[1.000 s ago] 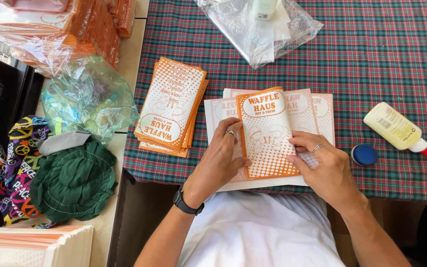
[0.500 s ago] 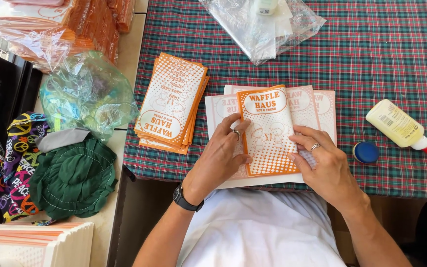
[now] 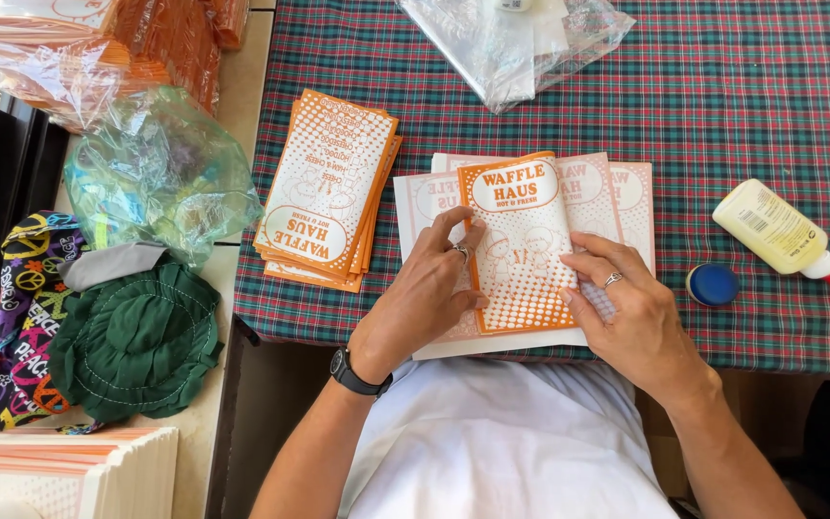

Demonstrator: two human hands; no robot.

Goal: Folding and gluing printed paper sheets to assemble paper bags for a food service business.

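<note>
A: What is held at this moment?

B: An orange-and-white printed paper bag (image 3: 521, 245) is pressed flat by both hands on a fanned layer of pale unfolded paper sheets (image 3: 626, 192), at the near edge of the red-and-green plaid surface (image 3: 742, 96). The fingers of the left hand (image 3: 425, 293) are spread and laid on the bag's left edge; those of the right hand (image 3: 631, 308) are extended across its right edge. Nothing is gripped; the bag is only held down.

A: What could go wrong?

B: The sheets overhang the near edge, so they could be dragged off if the pressing slides toward the body. A crooked crease could be set if the edges are not aligned. The round blue cap (image 3: 713, 284) lies apart from the white glue bottle with a red tip (image 3: 780, 235), just right of the sheets; it cannot be told whether the tip is sealed, and glue could be smeared if the bottle is knocked.

A: And the containers?

B: Bluish items, not identifiable, are held in the crumpled clear plastic bag (image 3: 160, 173) at far left. White contents show inside a clear plastic wrapper (image 3: 516, 43) at the far edge. A stack of finished orange bags (image 3: 329, 202) lies left of the hands.
</note>
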